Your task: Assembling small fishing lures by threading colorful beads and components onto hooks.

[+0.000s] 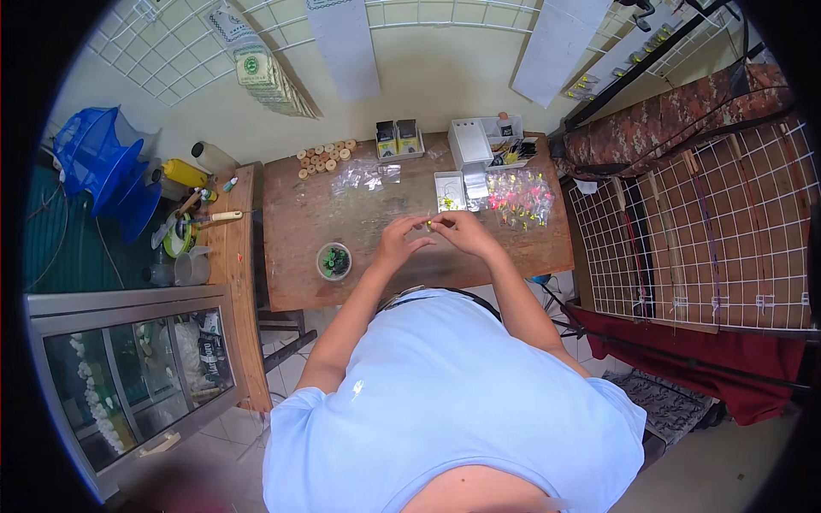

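My left hand and my right hand meet above the near middle of the wooden table. Their fingertips close on a tiny yellow piece, too small to make out in detail. Just beyond them, a small white tray contains several bright yellow-green bits. Clear little bags with pink and yellow pieces are spread to the right of that tray. Left of my left hand stands a round tub holding green and black bits.
Wooden rings or spools cluster at the table's back left, near empty-looking clear bags. Behind are a box of dark packets and a white organizer. A side bench with bottles adjoins on the left; a wire grid rack rises right.
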Motion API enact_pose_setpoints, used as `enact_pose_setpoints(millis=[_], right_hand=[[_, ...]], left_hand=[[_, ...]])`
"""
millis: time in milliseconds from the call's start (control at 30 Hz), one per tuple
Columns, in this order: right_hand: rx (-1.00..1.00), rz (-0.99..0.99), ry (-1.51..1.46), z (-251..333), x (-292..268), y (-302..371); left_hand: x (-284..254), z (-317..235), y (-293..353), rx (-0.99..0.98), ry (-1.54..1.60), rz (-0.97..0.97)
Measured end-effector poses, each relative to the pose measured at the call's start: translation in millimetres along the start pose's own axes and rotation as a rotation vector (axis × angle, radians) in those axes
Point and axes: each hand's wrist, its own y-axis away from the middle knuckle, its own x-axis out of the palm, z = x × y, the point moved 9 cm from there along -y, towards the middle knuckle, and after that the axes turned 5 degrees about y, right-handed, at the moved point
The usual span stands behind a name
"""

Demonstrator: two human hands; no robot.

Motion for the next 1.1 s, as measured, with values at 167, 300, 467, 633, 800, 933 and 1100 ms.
enact_pose_setpoints(millis=[167,300,467,633,800,933,1100], right_hand=[[0.126,-0.056,-0.268,-11.6,0.2,-7.1],[0.269,-0.042,-0.243,-21.6,-1.1,-9.1],[0.13,-0.037,-0.318,-30.3,2.7,-16.9],[0.049,-0.005,-0.207,-26.0,4.2,-16.0],[-0.08,-0.028,-0.186,0.2,-4.6,-12.2],[-0.095,-0.103,0.017,15.5,-17.7,-10.1],[-0.071,-0.212,-0.122,2.0,-25.0,-12.0]], left_hand=[[-1.4,-3.2,-2.8,0.107,-0.072,-0.025],[-0.8,-3.8,-8.4,0.134,-0.096,0.012],[1.1,3.8,-7.7,0.035,-0.108,0.005],[-0.5,10.3,-6.1,0.02,-0.097,-0.036],[-1.3,18.2,-7.9,-0.009,-0.099,-0.056],[-1.2,18.7,-9.4,0.007,-0.113,-0.06],[-1.1,18.5,-11.7,-0.018,-0.094,-0.067]])
